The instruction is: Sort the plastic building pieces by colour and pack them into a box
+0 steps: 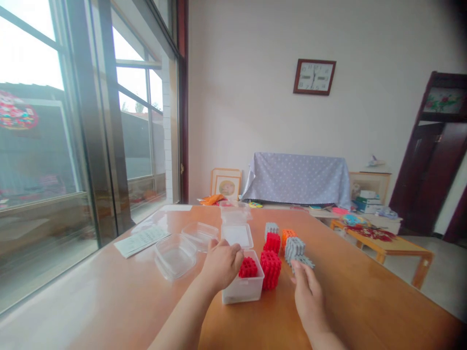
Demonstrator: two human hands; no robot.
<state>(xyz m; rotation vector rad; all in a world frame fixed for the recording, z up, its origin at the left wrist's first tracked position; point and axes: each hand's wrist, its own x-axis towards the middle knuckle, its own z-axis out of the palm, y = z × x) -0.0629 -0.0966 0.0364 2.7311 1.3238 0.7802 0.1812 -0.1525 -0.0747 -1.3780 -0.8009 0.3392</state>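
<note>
My left hand rests with curled fingers on the rim of a clear plastic box that holds a red block piece. Whether those fingers grip anything I cannot see. My right hand lies flat with fingers stretched out, touching a grey block piece on the wooden table. Between the hands stands a stack of red blocks. Behind it are another red stack, an orange block and grey stacks.
Clear lids and boxes lie left of the box, another clear lid behind it, and a printed sheet near the window. A low wooden table with clutter stands to the right. A covered sofa is at the back wall.
</note>
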